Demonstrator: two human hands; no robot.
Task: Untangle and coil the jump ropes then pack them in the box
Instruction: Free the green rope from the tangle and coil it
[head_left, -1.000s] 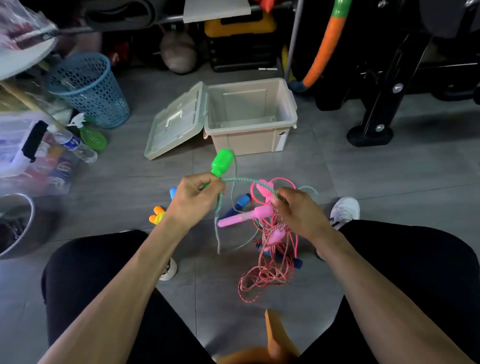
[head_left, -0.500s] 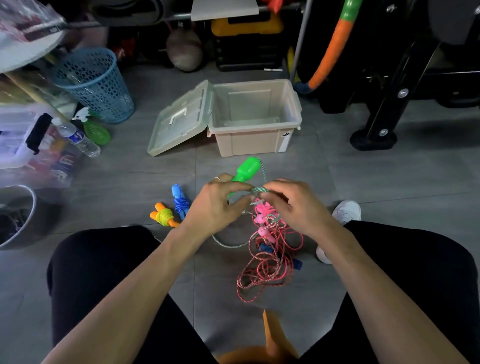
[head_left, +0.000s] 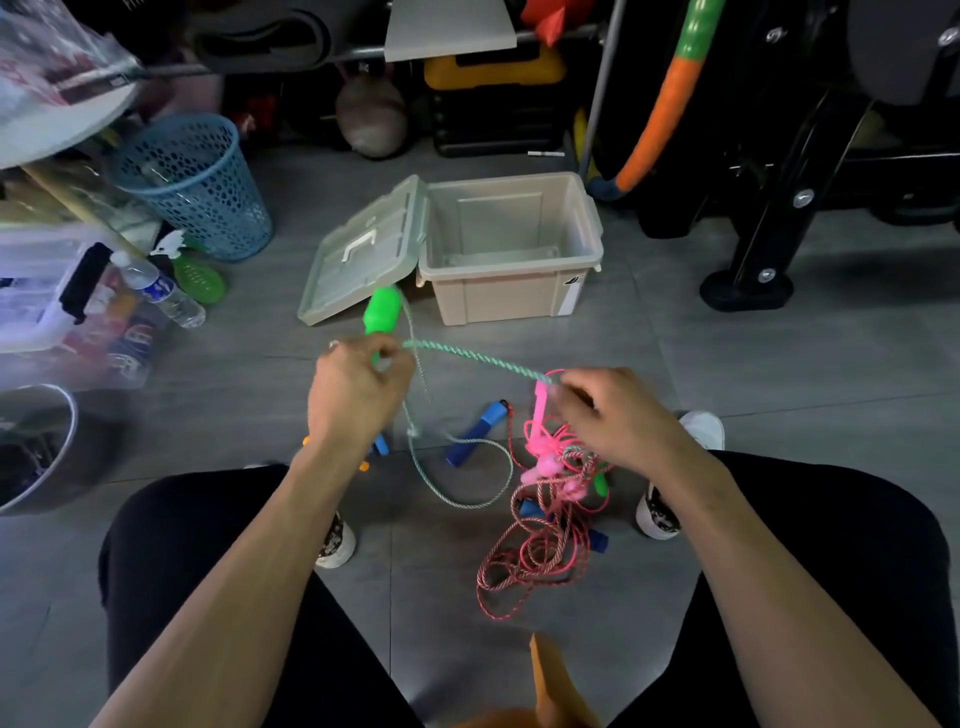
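1. Your left hand (head_left: 358, 395) is curled around the lower end of a green handle (head_left: 383, 310), which sticks up and away from your fist toward the box.
2. Your right hand (head_left: 618, 415) pinches the green-and-white rope (head_left: 478, 357) between thumb and fingertips, with the other fingers curled in; a pink handle (head_left: 540, 402) hangs just beside those fingers, and I cannot tell whether you hold it too.
3. That rope runs taut from your left fist across to your right fingers, held above the floor.
4. A slack length of the same rope drops from your left hand and loops on the floor tiles (head_left: 753, 374) between your knees.
5. The pink rope (head_left: 524, 564) lies in a loose tangle on the floor under your right hand, with some red-and-white cord mixed in.
6. A blue handle (head_left: 475, 432) lies on the floor between your hands; another blue piece shows at the right edge of the pink tangle.
7. An orange and blue piece peeks out from behind your left wrist, too hidden to make out.
8. The beige box (head_left: 511, 296) stands on the floor beyond your hands, its lid (head_left: 358, 260) hinged open to the left, with no rope inside.
9. A blue basket (head_left: 195, 182) stands far left, with a water bottle (head_left: 158, 290) lying near it.
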